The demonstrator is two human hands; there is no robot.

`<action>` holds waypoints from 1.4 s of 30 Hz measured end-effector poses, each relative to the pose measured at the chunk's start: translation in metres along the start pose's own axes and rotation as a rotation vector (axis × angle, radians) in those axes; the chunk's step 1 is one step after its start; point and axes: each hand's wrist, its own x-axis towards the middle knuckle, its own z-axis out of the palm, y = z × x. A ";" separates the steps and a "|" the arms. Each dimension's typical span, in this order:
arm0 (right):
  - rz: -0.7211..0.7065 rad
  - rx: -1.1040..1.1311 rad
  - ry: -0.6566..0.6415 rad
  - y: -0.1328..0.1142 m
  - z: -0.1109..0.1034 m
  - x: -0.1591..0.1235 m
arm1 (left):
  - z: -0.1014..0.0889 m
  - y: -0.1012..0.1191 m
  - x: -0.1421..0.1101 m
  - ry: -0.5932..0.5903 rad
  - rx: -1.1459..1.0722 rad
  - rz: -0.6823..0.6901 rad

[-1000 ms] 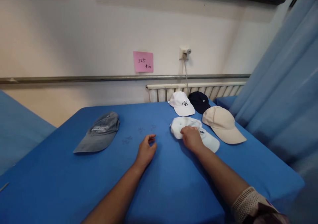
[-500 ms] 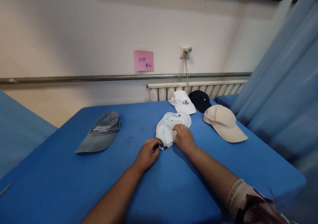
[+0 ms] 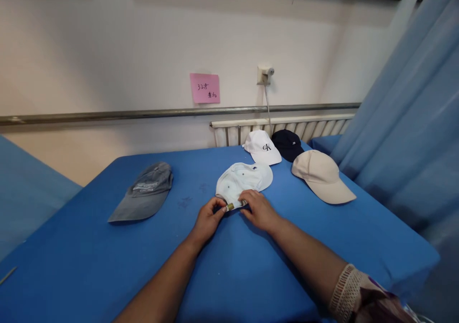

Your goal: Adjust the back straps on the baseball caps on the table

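A pale, nearly white baseball cap (image 3: 236, 179) with a small dark emblem lies on the blue-covered table (image 3: 222, 275), its brim pointing away to the right. Its back strap with a brass-coloured buckle faces me. My left hand (image 3: 210, 218) pinches the strap just left of the buckle. On the other side, my right hand (image 3: 261, 210) has its thumb and fingers closed on the strap's right end, at the cap's rear edge. The fingertips partly hide the strap.
At left lies a grey cap (image 3: 145, 191). Behind and to the right are a white cap (image 3: 261, 148) with black letters, a navy cap (image 3: 287, 145) and a beige cap (image 3: 322, 175). A radiator (image 3: 233, 134) and a blue curtain (image 3: 401, 122) border the table.
My right hand has come down from the cap's crown to the back strap. The cap has turned slightly and shifted left, and its buckle now shows more clearly between my hands.
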 end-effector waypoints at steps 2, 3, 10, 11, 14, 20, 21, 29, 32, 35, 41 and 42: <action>0.011 -0.076 -0.021 -0.003 0.003 0.002 | 0.000 0.001 -0.001 -0.007 0.012 0.008; 0.010 -0.098 -0.042 -0.004 0.005 0.002 | 0.000 0.002 -0.001 -0.015 0.042 0.022; 0.000 0.037 -0.046 -0.002 0.010 -0.002 | 0.004 0.012 -0.007 -0.118 0.316 0.195; 0.008 0.068 -0.032 -0.002 0.011 -0.002 | 0.004 0.013 -0.007 -0.127 0.339 0.214; 0.054 0.198 -0.011 0.003 0.013 -0.001 | 0.003 0.015 -0.006 -0.155 0.394 0.242; 0.122 0.472 0.003 0.011 0.010 0.000 | 0.005 0.012 -0.005 -0.157 0.430 0.188; 0.103 0.465 0.018 0.008 0.009 0.000 | 0.005 0.011 -0.005 -0.149 0.416 0.176; -0.069 0.044 -0.099 -0.020 0.002 0.000 | 0.008 0.012 -0.009 -0.047 0.322 0.105; -0.067 -0.074 -0.105 -0.023 0.003 0.002 | 0.009 0.013 -0.008 -0.045 0.339 0.107; 0.000 -0.226 -0.092 -0.028 0.004 0.002 | 0.007 0.016 -0.007 -0.044 0.380 0.153; 0.191 -0.018 -0.131 -0.020 0.009 -0.005 | 0.004 0.022 -0.008 -0.126 0.431 0.253; 0.210 0.068 -0.107 -0.017 0.010 -0.007 | 0.005 0.023 -0.008 -0.139 0.455 0.259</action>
